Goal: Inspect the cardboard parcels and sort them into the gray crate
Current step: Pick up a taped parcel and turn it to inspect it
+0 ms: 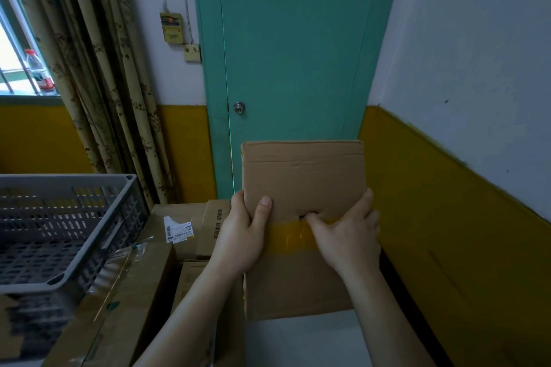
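**Parcel held upright before the door, crate waiting at the left**

A person holds a cardboard parcel (302, 188) upright in front of the teal door (295, 48), above other stacked boxes (167, 235). The left hand (241, 235) grips the parcel's left edge, thumb laid flat on its face. The right hand (347, 240) clasps the right edge, its thumb pressing at a small tear beside the band of yellow tape (290, 237). The gray crate (68, 229) sits on cartons at the left; its slotted interior shows no parcels in the visible part.
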`<action>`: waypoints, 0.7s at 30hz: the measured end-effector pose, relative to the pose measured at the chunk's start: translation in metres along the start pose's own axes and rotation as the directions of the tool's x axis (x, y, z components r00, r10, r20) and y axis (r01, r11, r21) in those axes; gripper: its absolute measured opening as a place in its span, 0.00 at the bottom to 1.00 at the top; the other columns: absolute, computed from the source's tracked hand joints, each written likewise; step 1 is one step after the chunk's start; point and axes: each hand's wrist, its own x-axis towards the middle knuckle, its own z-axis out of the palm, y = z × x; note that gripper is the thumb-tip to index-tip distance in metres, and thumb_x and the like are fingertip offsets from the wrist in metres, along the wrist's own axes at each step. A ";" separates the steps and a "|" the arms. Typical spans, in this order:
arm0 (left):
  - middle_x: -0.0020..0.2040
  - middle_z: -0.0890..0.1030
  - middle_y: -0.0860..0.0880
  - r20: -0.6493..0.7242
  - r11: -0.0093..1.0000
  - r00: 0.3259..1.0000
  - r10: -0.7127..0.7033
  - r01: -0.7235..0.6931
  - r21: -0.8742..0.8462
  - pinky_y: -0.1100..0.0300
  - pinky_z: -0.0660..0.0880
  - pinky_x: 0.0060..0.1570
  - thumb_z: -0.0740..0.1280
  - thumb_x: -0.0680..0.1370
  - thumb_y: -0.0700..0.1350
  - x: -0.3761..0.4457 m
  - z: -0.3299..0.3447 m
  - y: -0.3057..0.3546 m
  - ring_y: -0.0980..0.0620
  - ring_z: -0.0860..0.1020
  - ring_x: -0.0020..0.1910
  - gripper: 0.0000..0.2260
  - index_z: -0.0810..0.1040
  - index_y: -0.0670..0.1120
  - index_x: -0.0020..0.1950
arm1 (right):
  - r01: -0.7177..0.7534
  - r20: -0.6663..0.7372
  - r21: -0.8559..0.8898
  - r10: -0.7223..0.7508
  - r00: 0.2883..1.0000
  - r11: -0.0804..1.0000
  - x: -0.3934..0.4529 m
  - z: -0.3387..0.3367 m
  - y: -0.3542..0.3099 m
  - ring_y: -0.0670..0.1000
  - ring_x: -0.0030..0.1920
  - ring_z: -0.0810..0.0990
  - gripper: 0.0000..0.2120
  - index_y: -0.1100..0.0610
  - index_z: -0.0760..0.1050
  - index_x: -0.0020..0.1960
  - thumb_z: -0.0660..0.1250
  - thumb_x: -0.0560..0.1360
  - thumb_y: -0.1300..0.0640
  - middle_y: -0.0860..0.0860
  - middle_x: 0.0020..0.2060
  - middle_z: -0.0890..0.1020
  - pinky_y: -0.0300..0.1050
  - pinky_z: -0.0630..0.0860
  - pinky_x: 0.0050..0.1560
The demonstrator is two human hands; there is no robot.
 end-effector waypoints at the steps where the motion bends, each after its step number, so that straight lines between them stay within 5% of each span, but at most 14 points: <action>1: 0.53 0.73 0.67 0.006 1.000 1.000 0.000 0.000 -0.009 0.71 0.69 0.44 0.60 0.82 0.61 0.000 -0.001 0.001 0.66 0.75 0.53 0.24 0.64 0.51 0.74 | 0.014 -0.005 0.006 -0.014 1.000 1.000 0.001 -0.001 0.000 0.63 0.71 0.64 0.58 0.53 0.37 0.81 0.72 0.69 0.33 0.57 0.73 0.61 0.60 0.69 0.65; 5: 0.58 0.74 0.64 0.032 0.999 0.999 0.014 -0.013 -0.041 0.73 0.72 0.49 0.59 0.78 0.65 0.003 -0.007 0.004 0.61 0.77 0.59 0.32 0.61 0.52 0.78 | 0.068 -0.014 0.082 -0.067 0.998 0.994 0.003 -0.004 0.001 0.62 0.74 0.64 0.58 0.52 0.41 0.82 0.73 0.69 0.32 0.56 0.76 0.61 0.62 0.69 0.69; 7: 0.67 0.74 0.59 0.065 0.998 0.997 0.031 -0.027 -0.060 0.62 0.75 0.62 0.59 0.79 0.64 0.003 -0.011 0.003 0.57 0.75 0.65 0.34 0.54 0.55 0.82 | 0.088 -0.036 0.204 -0.082 0.996 0.975 0.004 -0.007 0.000 0.59 0.72 0.68 0.54 0.53 0.48 0.81 0.73 0.69 0.32 0.55 0.75 0.64 0.59 0.73 0.67; 10: 0.70 0.74 0.58 0.105 0.994 0.994 0.039 -0.028 -0.106 0.54 0.73 0.67 0.60 0.79 0.63 0.002 -0.016 0.000 0.57 0.75 0.67 0.33 0.53 0.59 0.82 | 0.104 -0.097 0.391 -0.072 0.993 0.915 0.009 -0.013 0.000 0.53 0.59 0.79 0.45 0.54 0.60 0.73 0.73 0.68 0.31 0.51 0.63 0.75 0.38 0.79 0.46; 12: 0.67 0.74 0.60 0.113 0.993 0.993 0.030 -0.016 -0.117 0.56 0.74 0.64 0.61 0.78 0.64 0.002 -0.017 -0.001 0.60 0.75 0.65 0.33 0.56 0.59 0.81 | 0.126 -0.103 0.398 -0.092 0.990 0.908 0.011 -0.016 0.000 0.51 0.56 0.79 0.46 0.55 0.62 0.72 0.71 0.65 0.29 0.49 0.61 0.76 0.34 0.77 0.42; 16: 0.62 0.74 0.62 0.123 0.998 0.992 0.005 0.003 -0.067 0.67 0.74 0.51 0.63 0.80 0.61 0.004 -0.021 -0.001 0.64 0.76 0.58 0.27 0.57 0.58 0.76 | 0.165 -0.077 0.346 -0.148 0.986 0.923 0.012 -0.019 0.006 0.55 0.64 0.78 0.49 0.53 0.65 0.76 0.68 0.64 0.27 0.52 0.65 0.77 0.55 0.79 0.62; 21: 0.56 0.79 0.58 0.075 0.996 0.995 -0.072 0.075 -0.045 0.69 0.78 0.36 0.62 0.77 0.66 0.007 -0.027 0.005 0.66 0.81 0.47 0.15 0.66 0.59 0.57 | 0.162 -0.028 0.376 -0.164 0.986 0.912 0.012 -0.024 0.011 0.52 0.54 0.80 0.36 0.48 0.71 0.61 0.68 0.61 0.27 0.47 0.54 0.80 0.50 0.81 0.50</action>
